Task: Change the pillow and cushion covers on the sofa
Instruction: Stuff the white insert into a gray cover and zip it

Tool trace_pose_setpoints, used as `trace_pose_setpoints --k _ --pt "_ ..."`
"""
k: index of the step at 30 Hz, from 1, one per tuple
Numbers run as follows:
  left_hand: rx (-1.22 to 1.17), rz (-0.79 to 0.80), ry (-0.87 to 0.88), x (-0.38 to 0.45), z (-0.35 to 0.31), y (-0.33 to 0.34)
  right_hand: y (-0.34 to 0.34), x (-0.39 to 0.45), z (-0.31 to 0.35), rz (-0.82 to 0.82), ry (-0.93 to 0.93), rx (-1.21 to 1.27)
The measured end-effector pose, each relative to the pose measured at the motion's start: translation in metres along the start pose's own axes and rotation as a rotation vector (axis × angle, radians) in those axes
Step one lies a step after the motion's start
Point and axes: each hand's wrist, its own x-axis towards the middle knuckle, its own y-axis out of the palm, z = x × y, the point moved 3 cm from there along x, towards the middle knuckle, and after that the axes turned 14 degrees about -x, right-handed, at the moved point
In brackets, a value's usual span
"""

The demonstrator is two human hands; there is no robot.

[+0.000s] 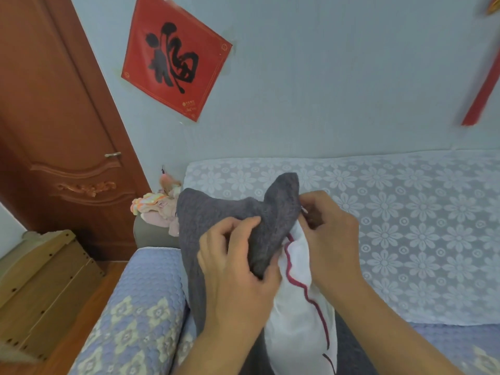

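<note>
A grey knitted cushion cover (pixel 216 209) stands upright on the sofa in front of me. A white inner pillow (pixel 300 320) shows through its open side, along a dark red zipper edge (pixel 311 296). My left hand (pixel 238 269) grips a bunched fold of the grey cover near its top corner. My right hand (pixel 330 234) pinches the cover's edge at the top of the opening, fingertips curled inward. What they pinch exactly is hidden.
The sofa backrest (pixel 392 226) wears a pale floral lace cover. A blue quilted armrest (pixel 140 307) lies at left, with pink and striped cloths (pixel 159 209) heaped behind it. A wooden crate (pixel 46 288) and a brown door (pixel 54 131) stand at far left.
</note>
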Motion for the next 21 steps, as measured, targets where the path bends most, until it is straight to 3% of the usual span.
trace_pose_setpoints --k 4,9,12,17,21 --pt "0.255 -0.027 -0.034 0.019 0.013 0.007 0.004 -0.009 0.016 0.114 -0.167 -0.01" --pt "0.273 -0.172 -0.039 0.087 0.031 0.012 0.014 0.014 0.028 0.226 -0.317 -0.139" --pt "0.252 -0.188 -0.039 0.128 0.016 0.025 0.02 0.04 0.045 0.174 -0.363 -0.226" --pt "0.116 -0.012 0.006 0.144 -0.011 0.053 -0.004 0.091 0.016 -0.047 -0.107 -0.418" --pt "0.186 0.162 -0.03 0.06 0.016 0.061 -0.024 0.076 -0.049 -0.073 0.094 -0.577"
